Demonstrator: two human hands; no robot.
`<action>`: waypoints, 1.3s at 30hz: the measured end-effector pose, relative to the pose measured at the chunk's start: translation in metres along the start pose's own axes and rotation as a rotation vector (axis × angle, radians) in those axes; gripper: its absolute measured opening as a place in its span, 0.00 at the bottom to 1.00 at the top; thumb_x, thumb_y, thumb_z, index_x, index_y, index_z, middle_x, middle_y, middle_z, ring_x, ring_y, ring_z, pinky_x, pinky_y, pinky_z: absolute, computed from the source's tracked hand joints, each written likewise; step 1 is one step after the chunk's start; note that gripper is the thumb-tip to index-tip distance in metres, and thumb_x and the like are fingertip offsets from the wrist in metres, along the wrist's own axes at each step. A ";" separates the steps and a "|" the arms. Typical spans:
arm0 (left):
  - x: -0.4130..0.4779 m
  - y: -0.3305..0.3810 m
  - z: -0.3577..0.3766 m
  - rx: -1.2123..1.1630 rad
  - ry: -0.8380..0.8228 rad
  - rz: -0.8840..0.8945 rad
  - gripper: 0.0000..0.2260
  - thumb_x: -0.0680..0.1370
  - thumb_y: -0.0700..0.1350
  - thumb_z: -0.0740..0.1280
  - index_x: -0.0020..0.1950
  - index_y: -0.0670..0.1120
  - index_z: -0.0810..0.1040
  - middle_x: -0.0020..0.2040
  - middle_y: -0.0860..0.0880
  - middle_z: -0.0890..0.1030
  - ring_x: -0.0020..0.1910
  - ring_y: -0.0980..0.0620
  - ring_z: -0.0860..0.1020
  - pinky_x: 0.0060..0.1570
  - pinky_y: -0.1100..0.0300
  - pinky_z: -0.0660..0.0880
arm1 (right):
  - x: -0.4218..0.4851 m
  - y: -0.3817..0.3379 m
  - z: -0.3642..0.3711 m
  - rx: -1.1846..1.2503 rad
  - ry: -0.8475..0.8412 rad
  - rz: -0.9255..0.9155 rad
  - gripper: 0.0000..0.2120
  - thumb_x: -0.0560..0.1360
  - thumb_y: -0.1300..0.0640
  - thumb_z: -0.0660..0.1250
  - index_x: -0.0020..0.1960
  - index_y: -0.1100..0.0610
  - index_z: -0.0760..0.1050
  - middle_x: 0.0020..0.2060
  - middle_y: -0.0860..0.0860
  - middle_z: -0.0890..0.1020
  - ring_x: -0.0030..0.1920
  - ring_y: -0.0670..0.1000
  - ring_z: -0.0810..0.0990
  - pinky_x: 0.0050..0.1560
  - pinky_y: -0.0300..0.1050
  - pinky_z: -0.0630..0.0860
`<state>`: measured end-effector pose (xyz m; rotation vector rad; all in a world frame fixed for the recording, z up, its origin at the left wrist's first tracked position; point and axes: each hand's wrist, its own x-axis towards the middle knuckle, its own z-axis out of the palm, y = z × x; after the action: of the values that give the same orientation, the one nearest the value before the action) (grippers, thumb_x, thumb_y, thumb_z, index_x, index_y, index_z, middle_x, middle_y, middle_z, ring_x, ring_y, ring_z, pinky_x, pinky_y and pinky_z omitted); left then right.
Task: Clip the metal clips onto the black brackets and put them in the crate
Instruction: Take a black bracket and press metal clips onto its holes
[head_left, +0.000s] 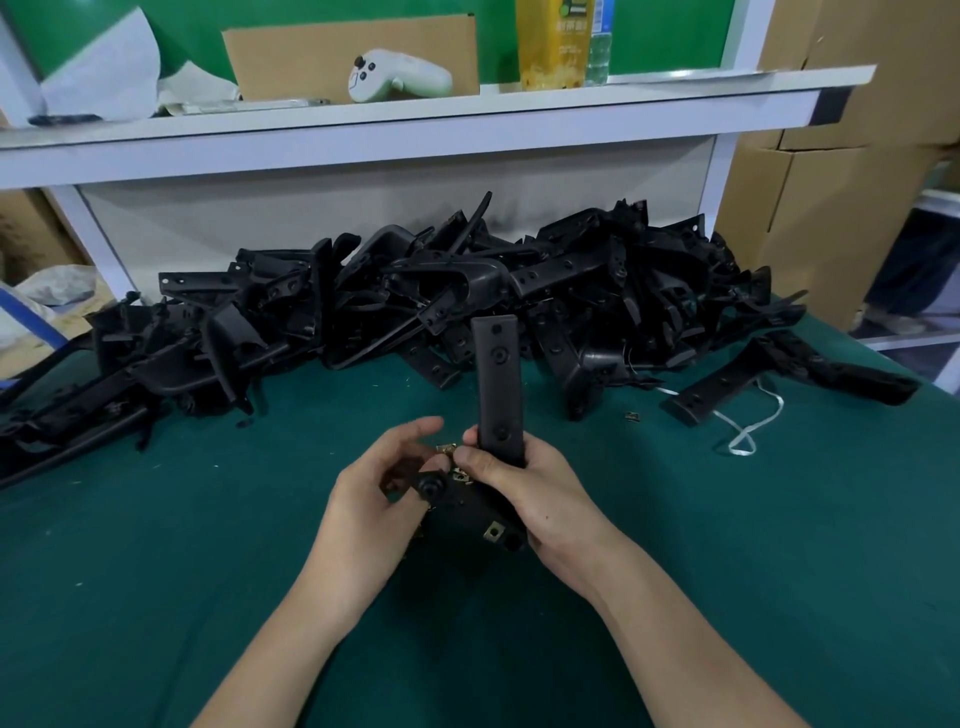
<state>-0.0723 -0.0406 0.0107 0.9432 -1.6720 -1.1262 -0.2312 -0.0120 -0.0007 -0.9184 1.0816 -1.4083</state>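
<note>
I hold an L-shaped black bracket (497, 379) over the green table, one arm standing upright. My right hand (540, 493) grips it at the bend. My left hand (374, 493) pinches a small brass-coloured metal clip (447, 448) against the bracket's lower part. Another clip (494, 531) sits fitted on the lower arm near its end. A big heap of black brackets (415, 301) lies across the back of the table. No crate is in view.
One loose bracket (779, 374) lies at the right with a white cord (753, 431) beside it. A stray clip (632, 415) rests on the green mat (156, 545). A white shelf (415, 114) above holds a game controller (395, 75), cardboard and bottles. Cardboard boxes (831, 208) stand right.
</note>
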 end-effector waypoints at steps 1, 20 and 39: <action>0.000 0.000 -0.001 0.013 -0.023 0.013 0.15 0.79 0.38 0.69 0.56 0.58 0.82 0.47 0.55 0.85 0.47 0.57 0.82 0.43 0.71 0.76 | 0.000 0.000 0.000 0.005 -0.006 0.005 0.06 0.71 0.51 0.77 0.47 0.44 0.84 0.48 0.50 0.87 0.53 0.50 0.85 0.55 0.46 0.80; -0.002 -0.004 -0.001 0.092 0.036 0.137 0.12 0.77 0.38 0.72 0.46 0.56 0.79 0.44 0.52 0.83 0.45 0.55 0.80 0.43 0.69 0.75 | -0.004 -0.007 0.003 0.125 -0.099 0.101 0.05 0.74 0.57 0.74 0.49 0.51 0.86 0.47 0.55 0.87 0.49 0.51 0.86 0.45 0.41 0.81; -0.003 -0.005 -0.009 0.337 -0.062 0.230 0.16 0.75 0.40 0.73 0.50 0.62 0.77 0.47 0.59 0.79 0.50 0.57 0.78 0.43 0.71 0.73 | -0.005 -0.012 -0.004 0.126 -0.122 0.132 0.15 0.77 0.66 0.68 0.44 0.50 0.87 0.42 0.53 0.87 0.44 0.49 0.86 0.40 0.40 0.81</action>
<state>-0.0622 -0.0422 0.0068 0.8984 -2.0052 -0.7403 -0.2376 -0.0066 0.0099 -0.8162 0.9345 -1.2795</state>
